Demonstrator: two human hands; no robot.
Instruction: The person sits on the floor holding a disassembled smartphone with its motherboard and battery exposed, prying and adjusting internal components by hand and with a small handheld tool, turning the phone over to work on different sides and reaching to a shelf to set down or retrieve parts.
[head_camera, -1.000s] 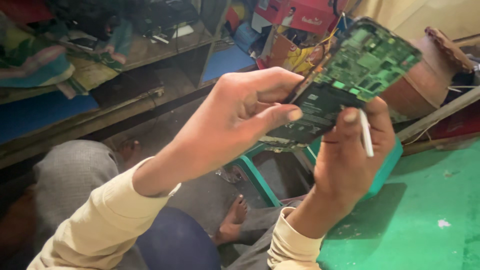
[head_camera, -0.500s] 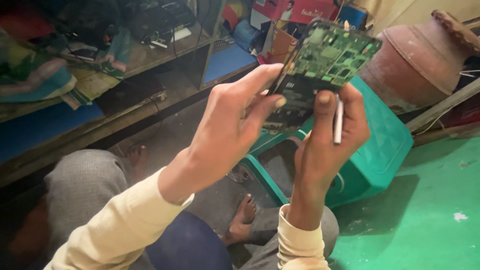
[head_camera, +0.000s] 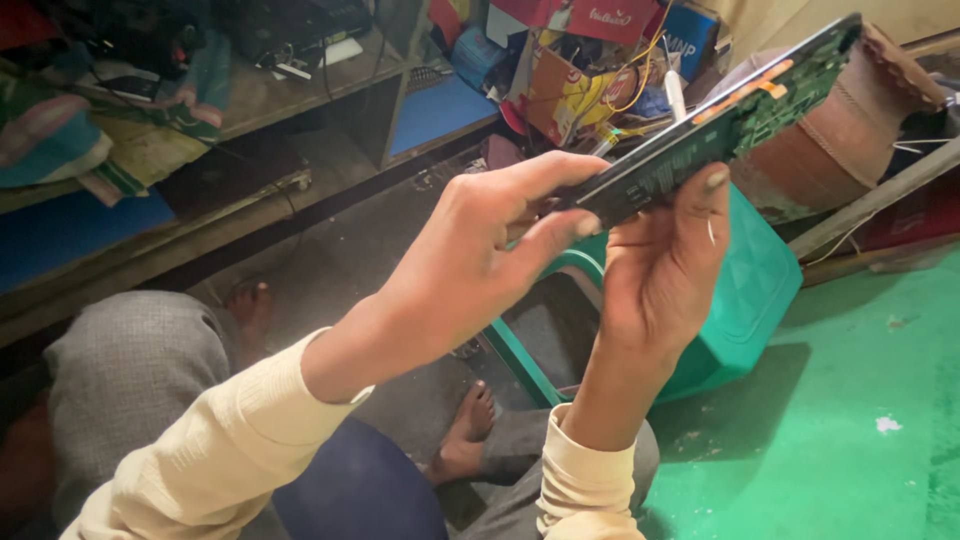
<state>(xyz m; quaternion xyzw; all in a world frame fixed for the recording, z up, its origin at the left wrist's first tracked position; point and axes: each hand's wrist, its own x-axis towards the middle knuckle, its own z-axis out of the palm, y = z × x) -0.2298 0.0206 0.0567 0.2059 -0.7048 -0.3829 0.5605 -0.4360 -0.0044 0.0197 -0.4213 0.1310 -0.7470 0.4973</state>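
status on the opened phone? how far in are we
Done: the opened phone has its back off, with green board and orange flex exposed. In hand: left hand pinches its lower end, right hand supports it from below with a thin white tool tucked in the fingers; the phone is tilted nearly edge-on for a look. Left: nothing visibly removed from the board; no loose parts in sight.

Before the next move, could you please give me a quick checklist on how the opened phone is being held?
1. Left hand pinches the lower end of the opened phone: ok.
2. Right hand supports it from beneath, thumb at its edge: ok.
3. Phone clear of the clay pot behind: cannot tell.
4. Circuit side facing the camera: not ok, it is seen edge-on.
5. Teal stool below the hands: ok.
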